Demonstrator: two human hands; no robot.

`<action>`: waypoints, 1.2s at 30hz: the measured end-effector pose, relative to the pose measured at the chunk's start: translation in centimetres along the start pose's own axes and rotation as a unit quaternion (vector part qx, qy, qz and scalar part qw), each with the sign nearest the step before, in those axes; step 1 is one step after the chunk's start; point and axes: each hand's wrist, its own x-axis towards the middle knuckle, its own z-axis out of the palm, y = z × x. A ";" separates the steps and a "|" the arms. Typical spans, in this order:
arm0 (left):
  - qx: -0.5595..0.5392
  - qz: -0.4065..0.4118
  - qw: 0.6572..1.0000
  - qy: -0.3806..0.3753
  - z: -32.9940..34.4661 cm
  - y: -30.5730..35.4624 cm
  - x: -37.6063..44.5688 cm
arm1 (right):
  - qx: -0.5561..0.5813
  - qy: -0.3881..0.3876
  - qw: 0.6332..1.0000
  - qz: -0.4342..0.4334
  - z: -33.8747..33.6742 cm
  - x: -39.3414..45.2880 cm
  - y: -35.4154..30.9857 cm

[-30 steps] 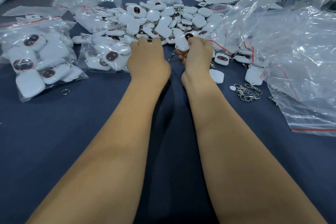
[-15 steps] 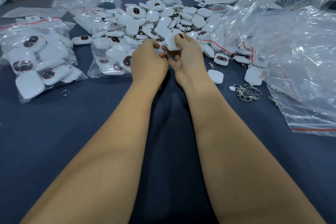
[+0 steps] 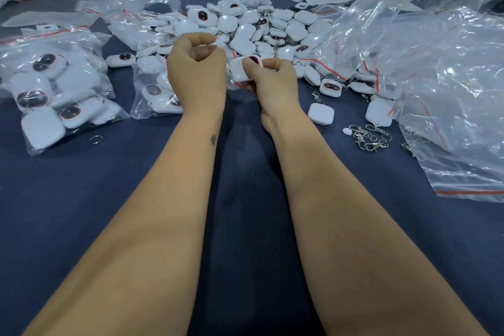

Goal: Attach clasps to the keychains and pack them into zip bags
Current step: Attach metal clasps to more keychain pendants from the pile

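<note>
Right hand (image 3: 275, 82): raised above the cloth, thumb and fingers pinching a white keychain (image 3: 241, 71); the keychain's dark window faces away, toward the pile.
Left hand (image 3: 196, 73): just left of the right hand, fingers curled in, thumb tucked against the forefinger; something small and white shows at the fingertips, too hidden to tell what it is or whether it is held.
Gap between hands: narrow; held keychain sits in it, close to the left knuckles.
Loose pile (image 3: 253, 27): white keychains heaped just beyond both hands, some with metal clasps already on.
Filled zip bag (image 3: 152, 90): lying flat, immediately left of the left hand, partly behind it.
Second filled bag (image 3: 51, 84): further left, well apart from the hands, red seal strip along its top.
Spare clasps (image 3: 371, 138): small silver heap on the cloth, right of the right forearm.
Single keychain (image 3: 321, 114): face down, near the right wrist, on its right.
Split ring (image 3: 96, 139): alone on the cloth, left of the left forearm.
Empty bags (image 3: 447, 84): large crumpled clear heap, far right.
Surface: dark blue cloth (image 3: 245, 199) under both forearms.
</note>
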 end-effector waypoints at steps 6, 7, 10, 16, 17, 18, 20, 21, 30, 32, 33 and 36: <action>-0.002 0.023 1.000 -0.018 -0.1 0.4 -0.2 | -0.170 -0.073 0.980 -0.068 0.5 -0.8 -0.1; -0.004 0.023 0.999 -0.023 0.0 0.4 -0.3 | -0.189 -0.099 0.974 -0.073 0.5 -0.9 -0.1; -0.010 0.029 0.999 -0.023 0.0 0.5 -0.3 | -0.252 -0.142 0.957 -0.028 0.9 -1.2 -0.6; 0.018 0.022 0.999 -0.023 0.2 0.5 -0.6 | -0.338 -0.090 0.935 -0.061 1.1 -1.8 -1.0; 0.044 0.015 0.998 -0.050 0.4 0.2 -0.8 | -0.337 -0.057 0.935 -0.094 0.7 -1.6 -1.0; 0.074 0.012 0.994 -0.084 0.6 0.0 -1.0 | -0.351 -0.019 0.928 -0.122 0.1 -1.5 -1.3; 0.188 0.049 0.967 -0.163 0.9 -0.7 -1.4 | -0.434 0.061 0.885 -0.155 -1.1 -0.7 -1.7; 0.265 0.088 0.940 -0.196 1.1 -1.0 -1.6 | -0.489 0.099 0.852 -0.158 -1.7 -0.4 -1.9; 0.530 0.150 0.813 -0.188 0.6 -1.8 -1.2 | -0.681 0.122 0.722 -0.020 -4.1 -0.2 -2.0; 0.552 0.123 0.808 -0.165 0.2 -1.7 -1.0 | -0.675 0.122 0.723 -0.077 -3.9 -0.3 -1.9; 0.558 0.110 0.808 -0.154 0.1 -1.6 -0.9 | -0.662 0.127 0.731 -0.107 -3.8 -0.3 -2.0; 0.522 0.138 0.831 -0.134 0.0 -1.4 -0.5 | -0.612 0.108 0.769 -0.150 -3.5 -0.1 -2.2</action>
